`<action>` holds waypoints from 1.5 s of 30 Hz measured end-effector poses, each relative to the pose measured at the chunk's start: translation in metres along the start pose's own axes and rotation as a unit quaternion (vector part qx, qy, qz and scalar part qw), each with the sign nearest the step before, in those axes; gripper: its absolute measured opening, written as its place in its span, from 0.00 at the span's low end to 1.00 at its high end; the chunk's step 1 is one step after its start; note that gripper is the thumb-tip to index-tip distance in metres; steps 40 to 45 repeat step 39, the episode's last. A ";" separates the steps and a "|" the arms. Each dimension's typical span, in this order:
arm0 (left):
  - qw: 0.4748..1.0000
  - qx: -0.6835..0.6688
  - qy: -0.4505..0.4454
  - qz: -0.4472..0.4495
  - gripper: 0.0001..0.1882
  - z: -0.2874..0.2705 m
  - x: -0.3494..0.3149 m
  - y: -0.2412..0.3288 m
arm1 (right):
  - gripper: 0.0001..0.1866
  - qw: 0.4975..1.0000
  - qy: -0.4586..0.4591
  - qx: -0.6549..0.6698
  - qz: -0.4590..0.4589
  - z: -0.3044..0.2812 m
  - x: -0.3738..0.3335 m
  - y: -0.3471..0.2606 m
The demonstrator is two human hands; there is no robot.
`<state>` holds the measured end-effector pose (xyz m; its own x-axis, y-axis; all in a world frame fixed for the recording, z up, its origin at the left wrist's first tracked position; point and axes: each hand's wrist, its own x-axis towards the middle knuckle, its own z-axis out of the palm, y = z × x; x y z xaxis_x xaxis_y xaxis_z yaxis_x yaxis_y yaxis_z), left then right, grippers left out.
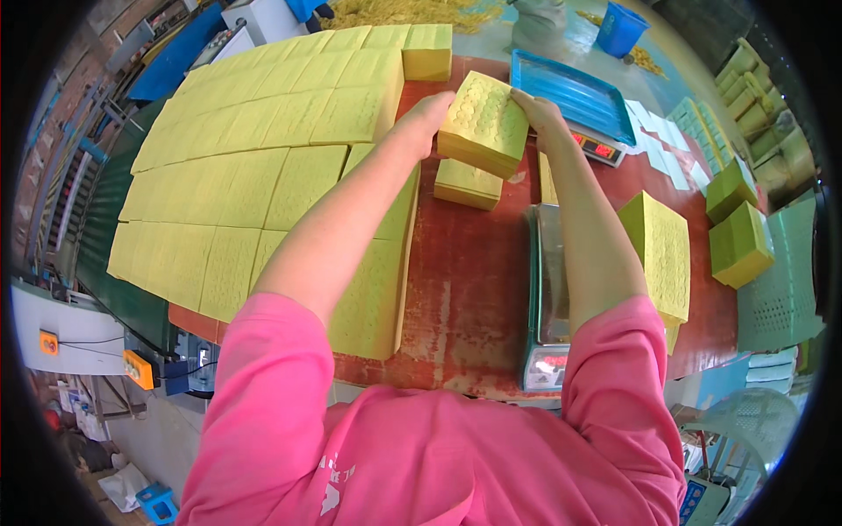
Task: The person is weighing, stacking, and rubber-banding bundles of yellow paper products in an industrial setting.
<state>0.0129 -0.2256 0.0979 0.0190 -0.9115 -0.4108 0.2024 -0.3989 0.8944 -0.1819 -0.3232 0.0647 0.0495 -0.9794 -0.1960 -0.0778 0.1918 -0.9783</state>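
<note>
Between my two hands is a thick stack of yellow paper (484, 118), its top embossed with round coin-like shapes. My left hand (427, 123) grips its left side and my right hand (542, 116) its right side, arms stretched forward. The stack is tilted, its front face toward me. Below it, on the red table (456, 289), sits a shorter yellow stack (467, 185), partly covered by the held one. Many similar yellow stacks (254, 188) stand in tight rows left of my left arm. Under my right forearm is a scale with a steel plate (553, 289).
A second scale (599, 147) with a blue tray (574, 96) stands beyond my right hand. Another yellow stack (660, 254) is right of my right forearm. White paper sheets (662, 140) and greenish-yellow blocks (739, 244) lie farther right. A blue bin (621, 31) stands on the floor behind.
</note>
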 end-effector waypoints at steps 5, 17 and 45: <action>0.990 0.140 0.004 0.021 0.21 -0.017 0.025 -0.038 | 0.24 0.998 -0.020 -0.051 0.025 0.016 0.008 0.023; 0.783 0.590 0.089 0.174 0.13 -0.024 0.041 -0.047 | 0.20 0.970 -0.093 -0.225 -0.018 0.034 0.041 0.046; 0.922 0.360 0.142 0.028 0.37 0.006 0.047 -0.073 | 0.36 0.840 -0.390 -0.332 0.177 0.052 0.100 0.022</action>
